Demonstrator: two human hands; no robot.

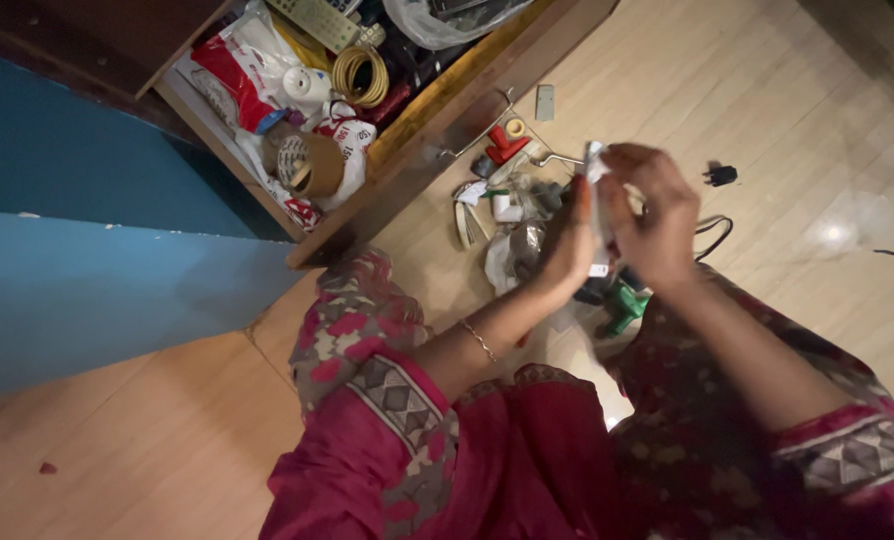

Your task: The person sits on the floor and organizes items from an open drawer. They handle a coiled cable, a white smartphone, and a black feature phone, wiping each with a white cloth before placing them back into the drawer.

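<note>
Held item: small white packet [595, 170], thin, crinkled, pinched between both hands above floor clutter. Left hand [567, 240] fingers closed on lower edge; right hand [657, 215] fingers closed on upper part. Contents too small to tell.

Below hands: green fitting [622, 308], white plastic fittings [507, 208], red piece [504, 145], metal hooks [557, 158], black plug [721, 175] on wooden floor [787, 90].

Further out: open drawer [437, 120], with brown tape roll [312, 165], coiled yellow cord [359, 75].

Risk, judged: thin packet may tear under opposing pull, spilling contents into clutter.

Small white packet [597, 190], upright, pinched between hands.
</note>
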